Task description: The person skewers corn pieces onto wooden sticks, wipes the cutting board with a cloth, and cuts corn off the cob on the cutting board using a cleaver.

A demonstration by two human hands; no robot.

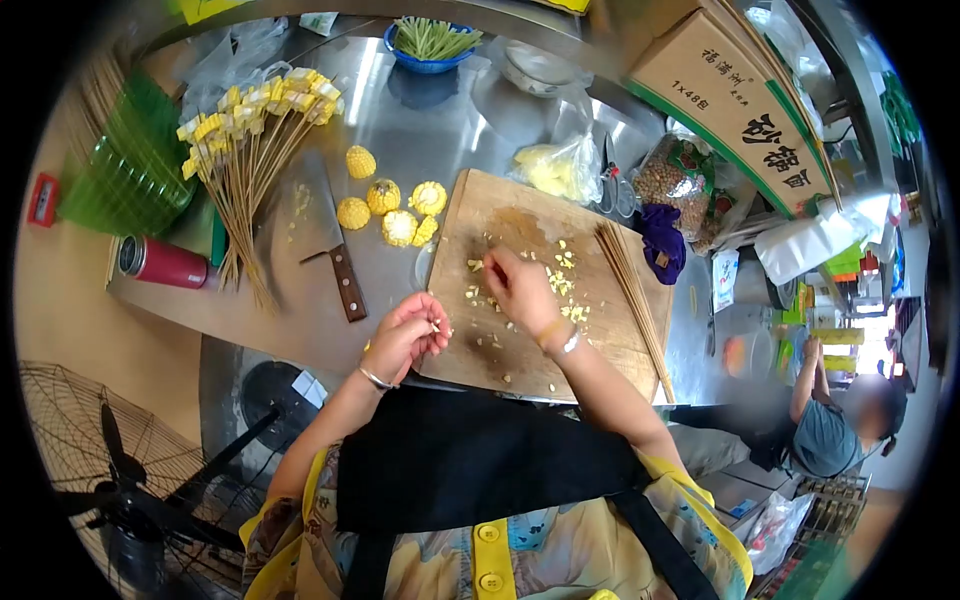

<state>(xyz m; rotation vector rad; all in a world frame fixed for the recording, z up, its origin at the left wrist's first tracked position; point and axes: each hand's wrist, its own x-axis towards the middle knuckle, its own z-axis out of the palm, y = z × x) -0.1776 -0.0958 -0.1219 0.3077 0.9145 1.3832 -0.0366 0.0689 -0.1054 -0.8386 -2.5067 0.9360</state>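
Note:
My left hand (405, 334) is at the near left edge of the wooden cutting board (620, 330). Its fingers are curled, with small pale bits (436, 327) at the fingertips. Over the board, my right hand (522, 292) is closed with the fingertips turned down; what they hold, if anything, is hidden. Small yellow and white corn scraps (566, 290) are scattered on the board around it. Several cut corn pieces (384, 197) lie on the steel counter left of the board. Beside them is a cleaver (330, 235) with a wooden handle.
Skewered corn pieces (262, 105) are bundled at the left, near a red flask (165, 262). Bare skewers (640, 310) lie along the board's right side. Behind are scissors (618, 190), a blue bowl (430, 66) and a carton (730, 100). Another person (835, 425) stands at the right.

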